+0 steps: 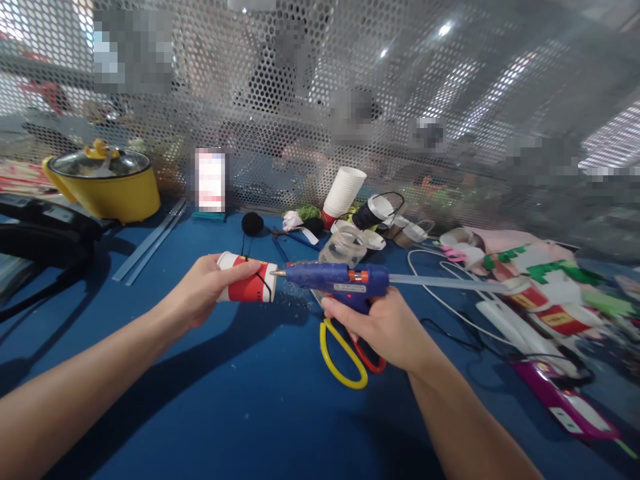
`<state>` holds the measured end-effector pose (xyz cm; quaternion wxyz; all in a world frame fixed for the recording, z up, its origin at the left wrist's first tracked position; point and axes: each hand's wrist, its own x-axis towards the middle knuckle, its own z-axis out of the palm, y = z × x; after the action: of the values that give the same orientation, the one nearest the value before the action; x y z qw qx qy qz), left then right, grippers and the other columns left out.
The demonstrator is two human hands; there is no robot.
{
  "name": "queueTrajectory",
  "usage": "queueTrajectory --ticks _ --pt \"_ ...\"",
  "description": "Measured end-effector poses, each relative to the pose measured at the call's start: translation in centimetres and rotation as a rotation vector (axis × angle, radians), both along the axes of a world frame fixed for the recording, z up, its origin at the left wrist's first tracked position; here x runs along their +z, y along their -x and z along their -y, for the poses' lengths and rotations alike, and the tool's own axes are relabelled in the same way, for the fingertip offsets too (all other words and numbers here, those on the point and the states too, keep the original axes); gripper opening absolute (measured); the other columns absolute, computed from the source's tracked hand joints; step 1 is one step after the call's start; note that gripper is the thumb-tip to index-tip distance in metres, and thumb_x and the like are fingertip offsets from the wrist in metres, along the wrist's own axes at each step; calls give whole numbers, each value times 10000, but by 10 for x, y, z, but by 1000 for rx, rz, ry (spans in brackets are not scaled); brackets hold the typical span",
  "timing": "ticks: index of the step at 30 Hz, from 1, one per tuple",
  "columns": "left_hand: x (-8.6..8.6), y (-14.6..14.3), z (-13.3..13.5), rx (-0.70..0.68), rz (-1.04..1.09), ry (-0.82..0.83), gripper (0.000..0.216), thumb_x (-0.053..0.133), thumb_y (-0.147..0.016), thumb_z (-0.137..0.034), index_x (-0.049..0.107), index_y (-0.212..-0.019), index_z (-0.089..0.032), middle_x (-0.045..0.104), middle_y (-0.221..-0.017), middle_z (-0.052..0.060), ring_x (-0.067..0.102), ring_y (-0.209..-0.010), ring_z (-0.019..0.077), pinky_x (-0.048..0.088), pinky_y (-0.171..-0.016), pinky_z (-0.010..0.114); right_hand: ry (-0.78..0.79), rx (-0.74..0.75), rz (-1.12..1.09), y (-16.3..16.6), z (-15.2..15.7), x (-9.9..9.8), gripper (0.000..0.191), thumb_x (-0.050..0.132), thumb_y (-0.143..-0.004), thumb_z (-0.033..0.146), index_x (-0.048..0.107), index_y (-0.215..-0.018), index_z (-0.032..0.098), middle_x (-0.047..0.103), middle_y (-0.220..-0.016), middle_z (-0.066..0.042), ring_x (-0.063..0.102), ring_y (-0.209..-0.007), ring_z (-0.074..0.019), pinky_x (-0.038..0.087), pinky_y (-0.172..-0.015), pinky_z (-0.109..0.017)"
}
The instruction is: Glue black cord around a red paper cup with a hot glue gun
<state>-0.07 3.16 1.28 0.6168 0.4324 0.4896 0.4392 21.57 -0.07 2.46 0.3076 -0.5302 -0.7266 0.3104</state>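
My left hand (203, 287) grips a red and white paper cup (245, 291) lying on its side in the air, thumb along its top. A strand of black yarn (267, 287) crosses the cup near one end and runs back to a black yarn ball (253, 224). In my right hand (387, 327) is a blue glue gun (325, 277), a long clear glue stick (440, 283) poking out behind it. The gun's metal nozzle is at the cup's end, close to the yarn; whether it touches, I cannot tell. Scissors (345, 363) with yellow and red handles lie below the gun.
A yellow pot (115, 193) with a glass lid and loose glue sticks (150, 243) are at left. Stacked white cups (345, 190), a tape roll (343, 247) and a lit phone (210, 180) stand behind. A purple power strip (565, 403) and cables lie right; perforated metal closes the back.
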Motion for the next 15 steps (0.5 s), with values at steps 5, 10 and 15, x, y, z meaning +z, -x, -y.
queueTrajectory --ticks 5,10,15 --pt "1 -1 1 18 -27 -43 184 695 -610 -288 655 -697 -131 691 -669 49 604 -558 143 466 -536 224 73 19 -9 -2 1 0 189 543 -734 331 566 -642 168 465 -386 45 465 -363 -100 395 -395 -209" --pt "1 -3 4 93 -68 -124 237 716 -580 -307 642 -724 -134 689 -686 40 606 -580 148 469 -535 223 45 2 -56 -3 -3 0 227 528 -747 343 536 -612 161 448 -393 47 466 -379 -95 414 -430 -210" --pt "2 -4 7 151 -116 -158 244 731 -560 -300 622 -708 -138 683 -664 24 605 -578 141 476 -551 224 85 13 -91 -5 -3 0 263 526 -755 363 513 -594 155 441 -397 47 443 -364 -82 401 -418 -209"
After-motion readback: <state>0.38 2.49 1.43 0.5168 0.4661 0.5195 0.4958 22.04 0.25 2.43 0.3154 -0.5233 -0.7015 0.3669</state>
